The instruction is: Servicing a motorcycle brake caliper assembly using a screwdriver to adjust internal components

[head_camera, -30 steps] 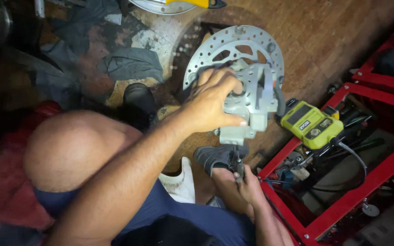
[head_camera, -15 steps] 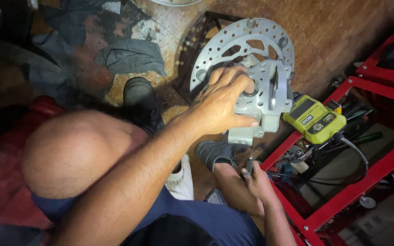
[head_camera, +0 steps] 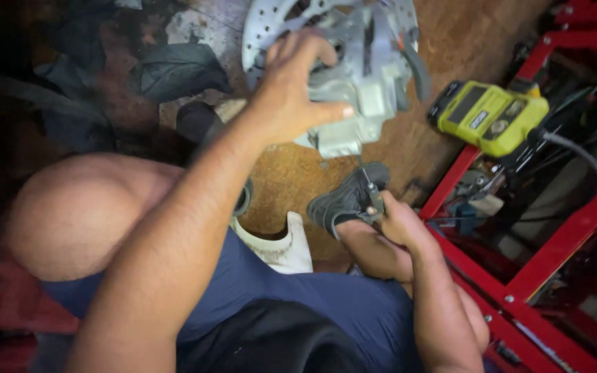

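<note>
Grey metal brake caliper assembly at upper centre of frame, mounted on perforated brake disc behind it. Left hand clamped over caliper, fingers spread on top, thumb pressed on lower block. Right hand at centre right, fist closed around small slim tool pointing up toward caliper underside. Yellow-green battery pack at upper right, resting on red frame. Dark shoe just behind tool.

L hand stretched fwd, fingers spread in a grip. R hand low nr the lap, fist closed.
</note>
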